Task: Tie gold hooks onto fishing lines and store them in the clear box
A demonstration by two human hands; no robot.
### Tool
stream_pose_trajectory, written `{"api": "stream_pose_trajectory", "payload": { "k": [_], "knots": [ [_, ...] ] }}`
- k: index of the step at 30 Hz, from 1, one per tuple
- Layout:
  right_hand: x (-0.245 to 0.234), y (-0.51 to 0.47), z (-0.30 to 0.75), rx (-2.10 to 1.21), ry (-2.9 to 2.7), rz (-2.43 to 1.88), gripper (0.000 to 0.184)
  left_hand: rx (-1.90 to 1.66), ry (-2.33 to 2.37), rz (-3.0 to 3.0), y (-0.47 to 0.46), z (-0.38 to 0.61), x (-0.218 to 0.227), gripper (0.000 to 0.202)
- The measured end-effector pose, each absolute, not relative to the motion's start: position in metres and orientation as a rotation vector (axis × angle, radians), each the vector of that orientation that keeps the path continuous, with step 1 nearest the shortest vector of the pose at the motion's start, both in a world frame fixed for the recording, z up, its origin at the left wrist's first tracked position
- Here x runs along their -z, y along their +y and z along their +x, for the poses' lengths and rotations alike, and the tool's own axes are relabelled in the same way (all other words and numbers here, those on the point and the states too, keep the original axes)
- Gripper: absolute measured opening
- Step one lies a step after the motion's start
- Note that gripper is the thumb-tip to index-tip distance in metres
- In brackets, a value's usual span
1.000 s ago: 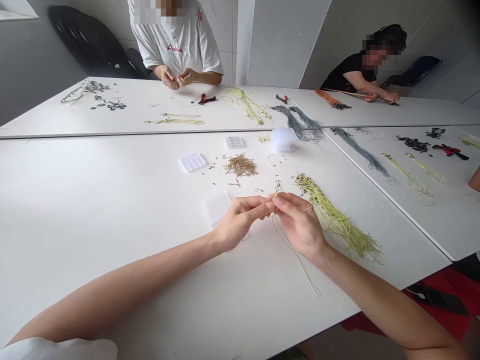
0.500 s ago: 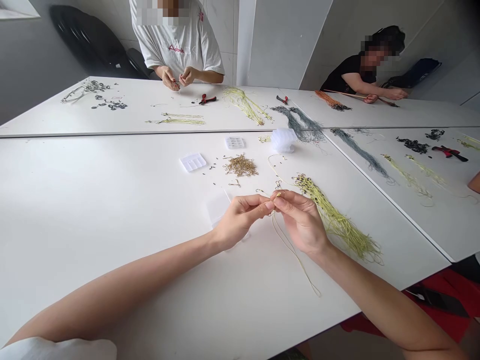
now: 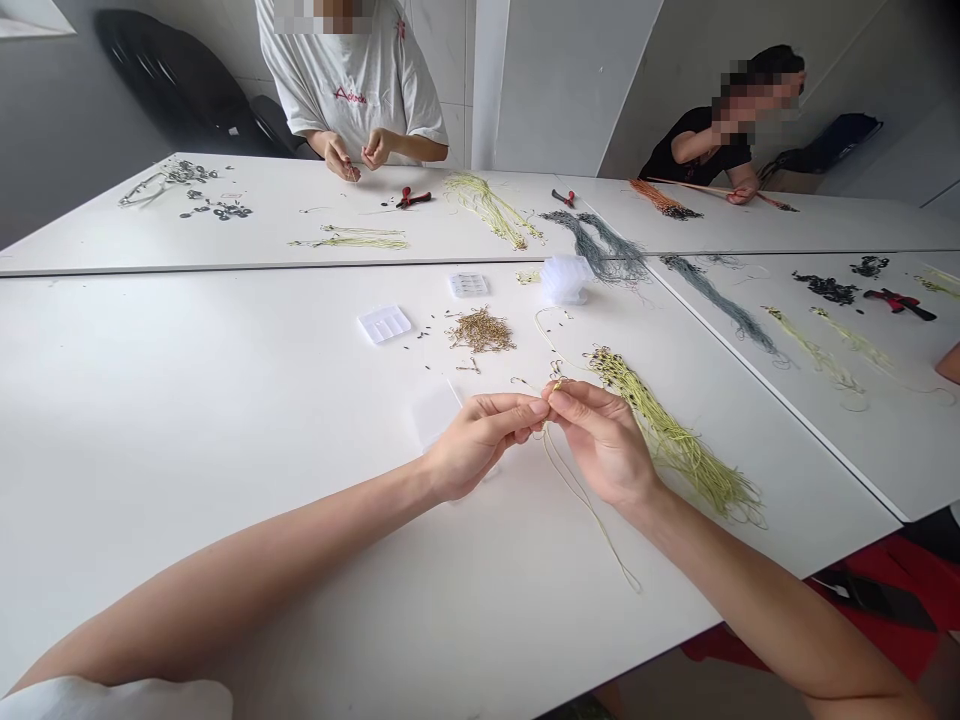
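head view, hands: the left hand (image 3: pixel 480 440) and the right hand (image 3: pixel 600 440) are met fingertip to fingertip just above the table (image 3: pixel 187 420); each is closed in a fine thumb-and-forefinger pinch.
head view, held thing: a single cord (image 3: pixel 592 512), yellow-green, is gripped at its upper end by both pinches; its slack is laid on the table toward the near edge.
head view, fitting: a small gold fitting (image 3: pixel 556 384) is seen at the right fingertips; whether it is on the cord cannot be told.
head view, nearby: a cord bundle (image 3: pixel 675 445) is spread just beside the right hand; a pile of gold hooks (image 3: pixel 480 330) lies beyond the hands, with a clear tray (image 3: pixel 384 323) to its left.
head view, others: a person in a white shirt (image 3: pixel 360 80) and a person in black (image 3: pixel 697 150) are seated at the far tables, well apart.
judged step: the fitting is probably being joined to the cord's end.
doing it well: the cord is best pinched close to its tip so it stays stiff; the fitting is best held steady while only the cord is moved; the slack should be kept clear of the bundle.
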State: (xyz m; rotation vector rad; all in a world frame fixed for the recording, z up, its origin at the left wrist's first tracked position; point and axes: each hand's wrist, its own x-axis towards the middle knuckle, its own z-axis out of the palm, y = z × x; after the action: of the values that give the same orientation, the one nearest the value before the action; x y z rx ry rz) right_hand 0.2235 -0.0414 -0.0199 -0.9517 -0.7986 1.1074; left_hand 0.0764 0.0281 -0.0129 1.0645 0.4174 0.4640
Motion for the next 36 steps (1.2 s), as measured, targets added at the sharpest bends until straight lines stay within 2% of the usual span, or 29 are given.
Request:
{"api": "stream_pose_trajectory", "payload": {
  "k": [6, 20, 27, 32, 36],
  "knots": [
    [0.024, -0.042, 0.224, -1.103, -0.798, -0.974, 0.008, -0.537, 0.399, 1.160, 0.028, 0.076, 0.010, 0.036],
    [0.014, -0.039, 0.236, -1.003, -0.807, -0.971, 0.006, -0.459, 0.478, 1.137, 0.031, 0.075, 0.017, 0.021],
    [0.011, -0.038, 0.241, -1.031, -0.794, -0.944, 0.003, -0.373, 0.536, 1.160, 0.032, 0.074, 0.019, 0.022],
    [0.009, -0.038, 0.249, -1.105, -0.776, -0.948, 0.003, -0.500, 0.625, 1.131, 0.039, 0.075, 0.015, 0.019],
    [0.006, -0.038, 0.251, -1.237, -0.797, -0.989, 0.004, -0.657, 0.613, 1.340, 0.044, 0.073, 0.008, 0.022]
  ]
}}
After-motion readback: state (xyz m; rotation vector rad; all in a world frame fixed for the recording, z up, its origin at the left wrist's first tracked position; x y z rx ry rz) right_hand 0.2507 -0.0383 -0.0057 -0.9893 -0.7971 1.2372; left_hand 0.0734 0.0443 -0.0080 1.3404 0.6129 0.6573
